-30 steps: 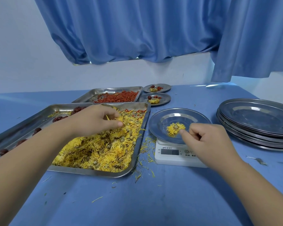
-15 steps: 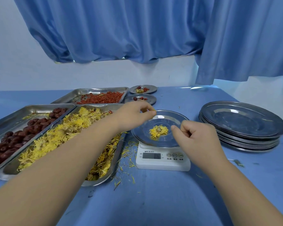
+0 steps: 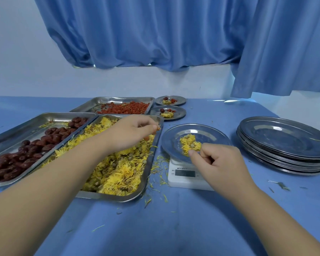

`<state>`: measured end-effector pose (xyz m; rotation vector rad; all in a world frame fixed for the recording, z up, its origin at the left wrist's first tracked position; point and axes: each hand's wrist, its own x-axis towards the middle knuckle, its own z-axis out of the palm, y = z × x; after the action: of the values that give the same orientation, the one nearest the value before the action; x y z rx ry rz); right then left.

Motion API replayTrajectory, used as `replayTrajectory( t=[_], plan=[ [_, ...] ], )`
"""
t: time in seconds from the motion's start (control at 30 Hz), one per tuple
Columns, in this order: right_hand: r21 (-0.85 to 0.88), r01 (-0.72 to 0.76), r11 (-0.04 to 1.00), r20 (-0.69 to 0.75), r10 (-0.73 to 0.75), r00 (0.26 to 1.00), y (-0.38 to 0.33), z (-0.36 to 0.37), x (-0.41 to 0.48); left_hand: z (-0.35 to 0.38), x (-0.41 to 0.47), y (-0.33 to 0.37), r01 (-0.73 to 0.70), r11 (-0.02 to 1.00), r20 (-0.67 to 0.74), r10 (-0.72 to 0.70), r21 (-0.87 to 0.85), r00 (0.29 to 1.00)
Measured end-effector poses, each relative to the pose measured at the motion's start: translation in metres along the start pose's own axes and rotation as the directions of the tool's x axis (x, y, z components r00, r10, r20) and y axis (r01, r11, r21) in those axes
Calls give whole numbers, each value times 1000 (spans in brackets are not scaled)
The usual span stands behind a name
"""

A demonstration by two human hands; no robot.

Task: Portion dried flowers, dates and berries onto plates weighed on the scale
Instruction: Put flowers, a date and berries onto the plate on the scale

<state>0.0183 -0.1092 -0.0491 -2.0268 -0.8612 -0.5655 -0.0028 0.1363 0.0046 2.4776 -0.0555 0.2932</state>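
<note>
Forearms reach in over the near edge of the blue table (image 3: 174,228), both cut off by the frame. My eye goes first to the right hand (image 3: 218,167), which sits over the white scale (image 3: 175,182) and hides its right half. Its fingers are curled in and the thumb tip meets the near edge of the flower heap (image 3: 189,144); whether any petals are pinched I cannot tell.

The scale's grey display shows no reading I can make out. The small logo above it is too fine to read. On the scale rests a steel plate (image 3: 220,137) carrying that heap.

Loose petals (image 3: 159,169) litter the table just left of the scale. Beyond them lies the flower tray (image 3: 111,195), piled with dried flowers (image 3: 118,169). The left hand (image 3: 131,133) hovers over its far corner, fingertips pinching a small orange-red berry (image 3: 158,128). Further left of the scale, the date tray (image 3: 11,126) holds dates (image 3: 35,148), its end cut off.

Right of the scale stands a stack of plates (image 3: 284,143). Behind the scale sit a nearer filled plate (image 3: 181,112) and a farther filled plate (image 3: 181,100), with the berry tray (image 3: 118,98) of berries (image 3: 126,109) beside them. A blue curtain (image 3: 155,34) hangs beyond.
</note>
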Motion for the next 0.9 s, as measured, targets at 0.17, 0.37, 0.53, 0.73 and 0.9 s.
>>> replayTrajectory(
  t=[0.17,0.37,0.53,0.73,0.9],
  plan=[
    [72,37,997,39,-40,998,-36,38,17,-39,-22,-30,108,992,-57,-105,58,993],
    [-88,70,994,163,-55,985,-47,75,27,-115,-40,-100,325,944,-284,-298,54,911],
    [-151,119,981,198,-88,976,-42,81,11,-146,-58,-167,513,808,-296,-434,290,851],
    [-139,100,985,184,-73,980,-43,81,13,-136,-68,-202,553,690,-124,-568,467,813],
    [-101,92,991,183,-73,980,-43,78,11,-130,-68,-202,540,724,-180,-517,429,837]
  ],
)
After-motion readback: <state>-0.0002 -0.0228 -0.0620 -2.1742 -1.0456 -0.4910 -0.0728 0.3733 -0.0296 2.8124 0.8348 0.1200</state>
